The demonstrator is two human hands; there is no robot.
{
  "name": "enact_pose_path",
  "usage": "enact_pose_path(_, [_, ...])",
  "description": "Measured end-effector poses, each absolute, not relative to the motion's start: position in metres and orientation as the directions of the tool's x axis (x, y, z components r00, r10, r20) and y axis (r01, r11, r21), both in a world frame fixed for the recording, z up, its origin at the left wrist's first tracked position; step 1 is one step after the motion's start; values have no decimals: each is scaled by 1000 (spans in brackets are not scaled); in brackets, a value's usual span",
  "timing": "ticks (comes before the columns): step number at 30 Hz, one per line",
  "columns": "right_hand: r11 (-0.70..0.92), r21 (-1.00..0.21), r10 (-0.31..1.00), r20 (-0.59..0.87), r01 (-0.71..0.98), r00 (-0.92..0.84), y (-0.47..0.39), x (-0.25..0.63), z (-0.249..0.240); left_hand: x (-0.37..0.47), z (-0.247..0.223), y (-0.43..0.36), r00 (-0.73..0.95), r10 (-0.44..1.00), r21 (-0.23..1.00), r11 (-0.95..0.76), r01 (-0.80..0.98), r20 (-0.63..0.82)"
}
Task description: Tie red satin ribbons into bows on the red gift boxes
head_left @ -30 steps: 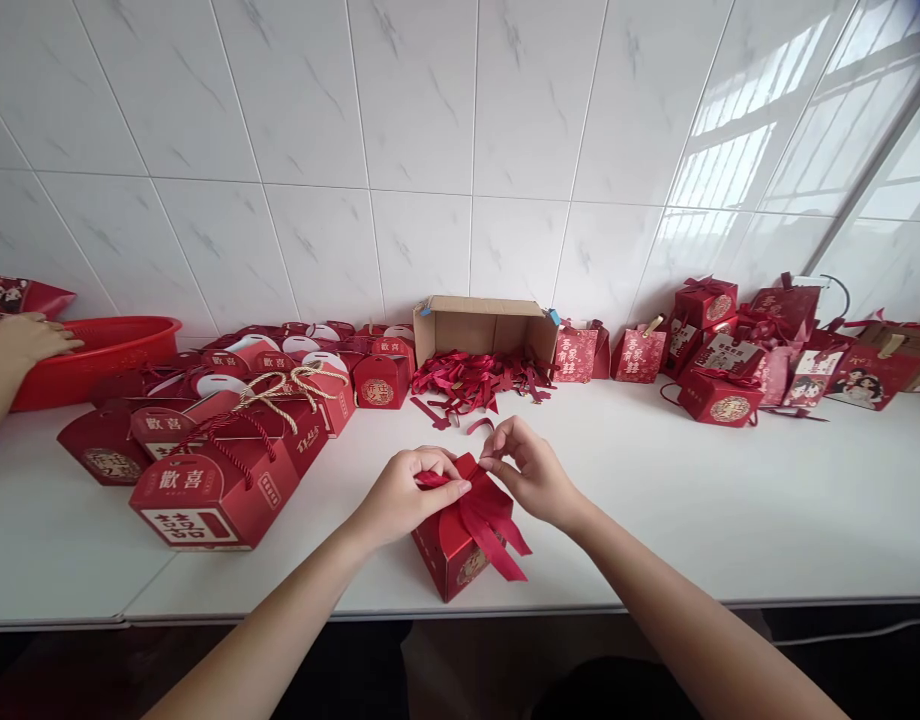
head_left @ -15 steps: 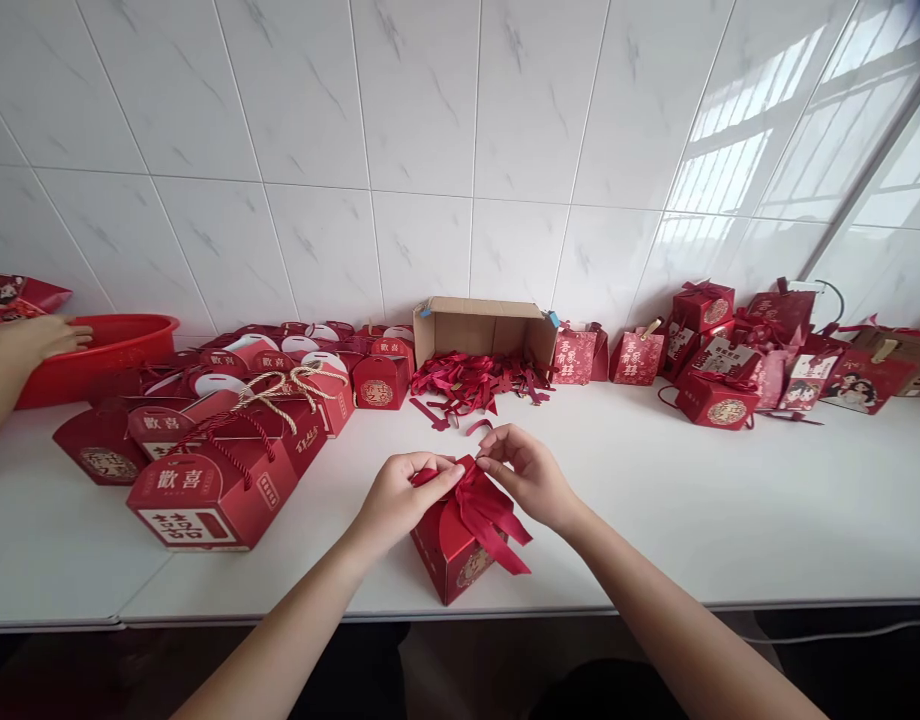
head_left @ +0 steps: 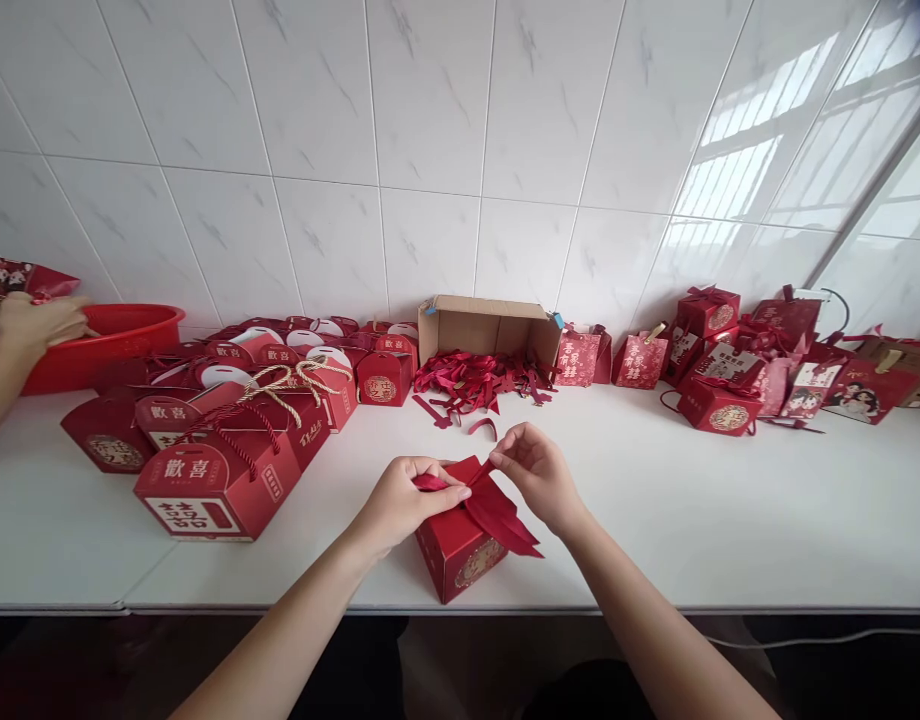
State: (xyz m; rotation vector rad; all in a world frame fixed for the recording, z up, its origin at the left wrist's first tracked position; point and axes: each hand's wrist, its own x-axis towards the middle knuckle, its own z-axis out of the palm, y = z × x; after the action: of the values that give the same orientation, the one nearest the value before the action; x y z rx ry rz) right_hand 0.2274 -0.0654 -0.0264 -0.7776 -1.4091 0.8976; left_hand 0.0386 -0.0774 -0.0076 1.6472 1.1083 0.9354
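Observation:
A small red gift box [head_left: 460, 555] with a gold round emblem stands near the table's front edge, between my hands. A red ribbon [head_left: 505, 515] lies across its top, its loose tails hanging over the right side. My left hand [head_left: 407, 500] pinches the ribbon at the top left of the box, thumb pressed on it. With thumb and fingertips closed, my right hand [head_left: 535, 475] holds a raised strip of the same ribbon just off the box's back right. The knot area is partly hidden by my left fingers.
An open cardboard box [head_left: 490, 330] spills red ribbons [head_left: 482, 380] behind my hands. Several red handled gift boxes [head_left: 212, 480] crowd the left; more decorated boxes [head_left: 719, 400] stand right. At far left, another person's hand [head_left: 36, 325] is over a red basin [head_left: 130, 330].
My right hand has drawn its ribbon strip slightly up and right, away from my left hand. The ribbon tails have shifted right. The other person's hand has moved at the basin.

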Motion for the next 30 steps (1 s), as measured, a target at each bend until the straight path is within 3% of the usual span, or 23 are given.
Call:
enact_pose_path(5, [390,-920,911,392,-40,-131,-68,231,-22,34,-5,-79,309,948,967,-143,210,74])
enact_pose_path(9, [302,-944,942,274,134,-194,-75,236,-21,35,-4,-82,300,953,980,-102,173,46])
enact_pose_path(12, [346,-917,922,294,198,-251,-78,236,-23,39,-6,-83,256,964,969,-126,214,69])
enact_pose_path(19, [375,-904,923,384,206,4,-74,226,-28,43,-10,-78,269,954,938,-210,277,134])
enact_pose_path(26, [356,-912,923,377,204,73,-72,222,-33,42,-13,-80,286,946,932,-233,279,151])
enact_pose_path(30, [333,-926,920,361,181,154,-89,232,-31,41,-14,-86,271,942,957,-245,156,197])
